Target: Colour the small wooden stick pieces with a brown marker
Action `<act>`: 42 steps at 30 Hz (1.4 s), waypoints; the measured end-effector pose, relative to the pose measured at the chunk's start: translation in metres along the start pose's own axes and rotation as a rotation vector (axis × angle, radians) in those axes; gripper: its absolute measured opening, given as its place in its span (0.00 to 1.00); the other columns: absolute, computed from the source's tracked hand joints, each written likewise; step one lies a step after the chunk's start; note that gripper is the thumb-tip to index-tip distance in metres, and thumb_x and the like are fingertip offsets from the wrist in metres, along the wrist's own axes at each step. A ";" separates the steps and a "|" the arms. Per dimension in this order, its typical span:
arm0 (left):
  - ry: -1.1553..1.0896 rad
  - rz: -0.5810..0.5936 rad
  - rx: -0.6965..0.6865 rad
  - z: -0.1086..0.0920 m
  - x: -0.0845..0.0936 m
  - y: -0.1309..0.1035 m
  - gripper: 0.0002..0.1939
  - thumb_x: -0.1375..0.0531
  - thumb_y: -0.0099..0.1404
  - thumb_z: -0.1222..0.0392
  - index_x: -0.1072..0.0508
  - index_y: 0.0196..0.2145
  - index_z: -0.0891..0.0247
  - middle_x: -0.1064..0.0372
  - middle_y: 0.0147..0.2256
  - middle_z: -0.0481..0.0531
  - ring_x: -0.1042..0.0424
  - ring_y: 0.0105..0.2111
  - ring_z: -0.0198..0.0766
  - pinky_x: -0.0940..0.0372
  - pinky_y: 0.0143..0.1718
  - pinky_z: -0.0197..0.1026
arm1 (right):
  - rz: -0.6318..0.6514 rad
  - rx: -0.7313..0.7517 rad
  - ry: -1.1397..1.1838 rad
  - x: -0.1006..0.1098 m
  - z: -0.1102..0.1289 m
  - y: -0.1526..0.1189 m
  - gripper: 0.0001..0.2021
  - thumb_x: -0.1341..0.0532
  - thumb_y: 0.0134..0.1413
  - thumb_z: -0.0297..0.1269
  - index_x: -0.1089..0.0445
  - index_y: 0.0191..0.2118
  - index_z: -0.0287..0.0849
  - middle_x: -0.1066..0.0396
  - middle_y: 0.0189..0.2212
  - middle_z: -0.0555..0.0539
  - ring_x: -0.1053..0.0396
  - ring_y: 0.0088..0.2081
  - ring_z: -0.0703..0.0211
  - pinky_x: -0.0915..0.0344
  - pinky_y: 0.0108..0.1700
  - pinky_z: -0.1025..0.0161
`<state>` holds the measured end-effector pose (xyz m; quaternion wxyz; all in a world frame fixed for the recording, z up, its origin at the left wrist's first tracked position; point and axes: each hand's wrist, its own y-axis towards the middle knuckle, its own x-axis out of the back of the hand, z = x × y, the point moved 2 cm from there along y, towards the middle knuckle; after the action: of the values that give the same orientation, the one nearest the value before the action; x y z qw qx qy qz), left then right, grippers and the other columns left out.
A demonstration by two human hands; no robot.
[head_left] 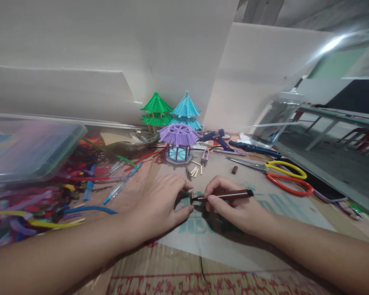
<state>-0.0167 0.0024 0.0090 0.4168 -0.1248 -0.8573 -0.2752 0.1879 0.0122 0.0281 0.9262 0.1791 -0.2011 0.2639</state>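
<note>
Between thumb and finger, my left hand (167, 200) holds a small thin stick (192, 196) upright over the printed sheet. My right hand (230, 205) grips a dark brown marker (230, 195), its tip touching or very near the stick. Just beyond my hands lie several short pale sticks (196, 172) and a couple of dark brown ones (188, 174). The brown marker cap (234, 169) rests to their right. Behind them stands a small pavilion with a purple roof (180, 137).
Green (156, 107) and blue (186, 107) pavilions stand behind, near a blue glue gun (220, 139). Scissors (283, 174), a phone (326, 189) and a clear bottle (272, 119) are at the right. Coloured fuzzy strips (24, 209) and a plastic box (39, 151) fill the left.
</note>
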 end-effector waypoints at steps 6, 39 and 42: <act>0.005 0.023 0.018 -0.002 0.002 0.000 0.11 0.35 0.62 0.59 0.30 0.42 0.59 0.27 0.43 0.54 0.28 0.46 0.49 0.32 0.47 0.52 | -0.076 0.004 -0.033 0.002 -0.001 0.004 0.04 0.42 0.64 0.36 0.35 0.38 0.43 0.29 0.28 0.50 0.29 0.30 0.62 0.33 0.32 0.65; 0.044 0.069 0.002 0.001 0.000 0.002 0.10 0.37 0.64 0.57 0.31 0.42 0.59 0.30 0.44 0.53 0.30 0.47 0.48 0.34 0.50 0.52 | -0.046 -0.104 0.040 0.001 -0.004 0.006 0.05 0.40 0.62 0.38 0.36 0.37 0.44 0.28 0.24 0.52 0.30 0.26 0.64 0.31 0.29 0.65; 0.056 0.070 -0.001 0.002 0.000 0.002 0.09 0.37 0.65 0.56 0.32 0.41 0.59 0.30 0.44 0.53 0.31 0.47 0.48 0.34 0.50 0.52 | -0.044 -0.102 0.039 0.001 -0.004 0.007 0.05 0.40 0.62 0.38 0.36 0.37 0.44 0.28 0.24 0.52 0.30 0.26 0.64 0.32 0.30 0.65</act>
<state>-0.0169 0.0050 0.0083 0.4501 -0.1473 -0.8402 -0.2642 0.1859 0.0197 0.0267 0.9434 0.1308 -0.1923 0.2362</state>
